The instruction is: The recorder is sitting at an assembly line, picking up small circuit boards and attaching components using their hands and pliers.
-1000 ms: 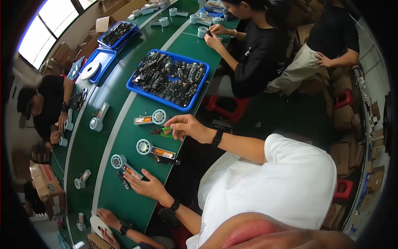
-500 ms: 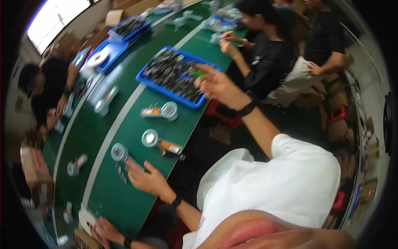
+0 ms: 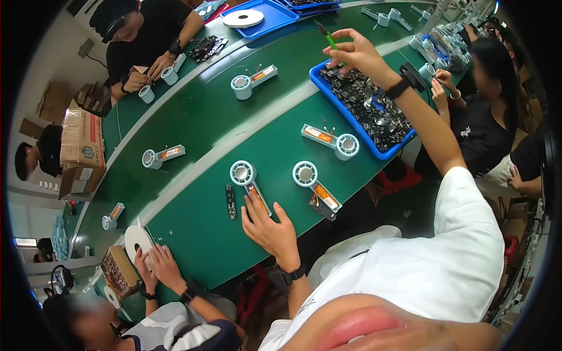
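My left hand point(image 3: 272, 231) rests on the handle of a light-blue fan-shaped housing point(image 3: 243, 175), fingers spread, thumb apart. The housing has a round head with a silver disc and an orange part in its handle. Beside it lies a narrow dark circuit board point(image 3: 230, 202). My right hand point(image 3: 364, 58) is raised over the far edge of a blue tray point(image 3: 383, 155) filled with dark small boards. Its fingers close on a green-handled tool point(image 3: 329, 40) with a dark tip. To the right of my left hand lies another housing point(image 3: 305, 174), with a dark board point(image 3: 323, 206) against its handle.
A third housing point(image 3: 346, 147) lies near the tray. More housings point(image 3: 242, 86) are spaced along the green belt point(image 3: 202, 111) beyond the pale strip. At lower left a co-worker's hands touch a white reel point(image 3: 139, 241). Other people work across the belt and at right.
The view has turned, shifting the whole scene. My right hand, still with the green-handled tool, has moved from over the tray to its far edge. My left hand stays at the same housing.
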The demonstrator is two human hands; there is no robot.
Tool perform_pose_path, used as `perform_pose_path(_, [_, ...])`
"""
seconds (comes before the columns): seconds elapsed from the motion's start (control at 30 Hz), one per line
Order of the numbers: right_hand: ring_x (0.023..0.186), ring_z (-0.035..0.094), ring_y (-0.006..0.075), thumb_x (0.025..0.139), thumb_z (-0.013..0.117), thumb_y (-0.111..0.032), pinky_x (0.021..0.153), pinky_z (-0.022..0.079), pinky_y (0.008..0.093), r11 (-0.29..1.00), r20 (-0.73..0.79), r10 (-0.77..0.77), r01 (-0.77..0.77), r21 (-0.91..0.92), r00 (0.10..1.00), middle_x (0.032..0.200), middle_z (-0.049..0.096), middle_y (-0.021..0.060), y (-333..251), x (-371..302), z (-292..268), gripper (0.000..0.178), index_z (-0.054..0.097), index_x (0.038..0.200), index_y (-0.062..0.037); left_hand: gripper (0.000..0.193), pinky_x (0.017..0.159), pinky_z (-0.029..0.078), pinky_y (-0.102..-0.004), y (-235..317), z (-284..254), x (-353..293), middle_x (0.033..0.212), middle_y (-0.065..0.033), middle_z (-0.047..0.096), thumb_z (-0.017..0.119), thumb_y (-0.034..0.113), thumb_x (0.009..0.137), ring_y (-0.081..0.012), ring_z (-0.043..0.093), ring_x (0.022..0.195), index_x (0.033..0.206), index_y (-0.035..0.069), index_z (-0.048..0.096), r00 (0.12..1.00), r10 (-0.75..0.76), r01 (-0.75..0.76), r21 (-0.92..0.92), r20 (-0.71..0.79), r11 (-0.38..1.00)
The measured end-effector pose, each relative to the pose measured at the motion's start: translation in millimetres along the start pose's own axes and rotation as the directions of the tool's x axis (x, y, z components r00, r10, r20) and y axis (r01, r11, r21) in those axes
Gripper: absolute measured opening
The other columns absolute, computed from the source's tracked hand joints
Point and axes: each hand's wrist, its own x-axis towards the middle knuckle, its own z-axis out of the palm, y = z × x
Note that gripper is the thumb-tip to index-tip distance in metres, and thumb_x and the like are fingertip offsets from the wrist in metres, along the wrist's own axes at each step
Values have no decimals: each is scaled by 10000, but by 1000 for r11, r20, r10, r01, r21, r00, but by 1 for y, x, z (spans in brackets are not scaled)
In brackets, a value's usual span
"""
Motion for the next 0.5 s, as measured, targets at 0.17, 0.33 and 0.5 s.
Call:
perform_pose_path(0.17, [827,768,163,999,726,-168,681,635,300,816,38,-155,149,-558,987,1004,791,112,89,178,-44,554,488,1488,-59,643,1187,357,-525,10,9,12,1575,-127,549,663,197,972,-387,479,1415,1584,90,497,998,-13,14,-4,55,1000])
perform_pose_path(0.33, [751,725,419,928,606,-88,638,581,464,392,146,-421,325,-861,895,845,734,222,148,312,31,131,716,914,-17,627,1182,361,-532,2,-8,1,1579,-126,548,656,185,970,-387,487,1413,1569,68,510,991,-116,107,129,63,986])
perform_pose_path(0.5, [820,758,385,864,632,-87,699,596,478,-9,-69,-284,-75,-997,956,884,775,156,241,443,-17,183,811,897,-112,654,1192,329,-533,11,10,13,1562,-165,533,674,151,953,-388,436,1454,1572,54,486,988,-77,64,96,137,993])
